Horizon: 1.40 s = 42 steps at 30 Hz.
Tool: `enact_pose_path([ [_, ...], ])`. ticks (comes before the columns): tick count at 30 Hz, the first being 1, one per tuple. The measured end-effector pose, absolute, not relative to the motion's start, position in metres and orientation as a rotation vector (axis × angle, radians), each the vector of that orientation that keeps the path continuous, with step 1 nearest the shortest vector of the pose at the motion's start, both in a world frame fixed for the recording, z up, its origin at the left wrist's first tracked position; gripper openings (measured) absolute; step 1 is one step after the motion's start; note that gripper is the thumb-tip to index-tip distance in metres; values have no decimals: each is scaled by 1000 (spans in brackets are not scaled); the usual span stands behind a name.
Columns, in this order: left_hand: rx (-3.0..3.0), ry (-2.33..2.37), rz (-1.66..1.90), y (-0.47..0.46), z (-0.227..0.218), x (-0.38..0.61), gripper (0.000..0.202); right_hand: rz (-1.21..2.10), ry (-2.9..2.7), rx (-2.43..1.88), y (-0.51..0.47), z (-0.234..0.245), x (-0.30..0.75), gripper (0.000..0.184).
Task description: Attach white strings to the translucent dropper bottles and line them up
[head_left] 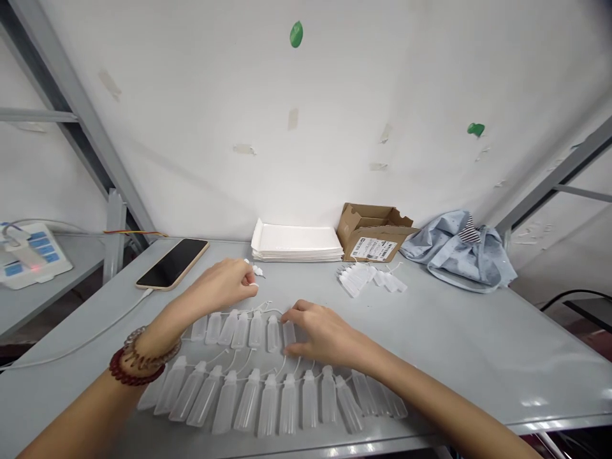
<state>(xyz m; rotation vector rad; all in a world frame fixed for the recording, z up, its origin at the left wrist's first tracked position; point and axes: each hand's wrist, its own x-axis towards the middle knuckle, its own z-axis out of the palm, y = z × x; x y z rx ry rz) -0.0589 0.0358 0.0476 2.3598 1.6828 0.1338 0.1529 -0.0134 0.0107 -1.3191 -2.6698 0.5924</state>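
left hand [229,280], left of centre: fingertips pinched on a small white piece [254,285]. right hand [322,330], lower centre: thumb and fingers about one bottle [289,333]; grip unconfirmed. risk: overlapping tethers [246,363] could snag, dragging lower-row bottles [269,408] askew.

Front-right bottles [365,396] are being partly covered by right forearm [425,398]; white piece [254,284] is being mostly hidden by left hand [225,284]; label print [373,249] is being rendered unreadably small.
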Motion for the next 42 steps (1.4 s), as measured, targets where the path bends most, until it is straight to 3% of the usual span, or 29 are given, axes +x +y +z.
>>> enact_pose_path([
  [6,2090,1321,450,20,44,-44,18,599,-2734,-1131,-10,10,160,44],
  [22,1527,1039,341,11,39,-37,22,479,-2533,-714,-16,12,175,39],
  [34,1462,1020,295,13,36,-40,26,-124,-2588,-597,-26,6,173,19],
  [37,1424,984,293,12,36,-40,28,-37,-2566,-591,-25,4,174,25],
  [42,1393,1008,412,13,38,-39,25,418,-2440,-771,-23,-1,177,50],
])
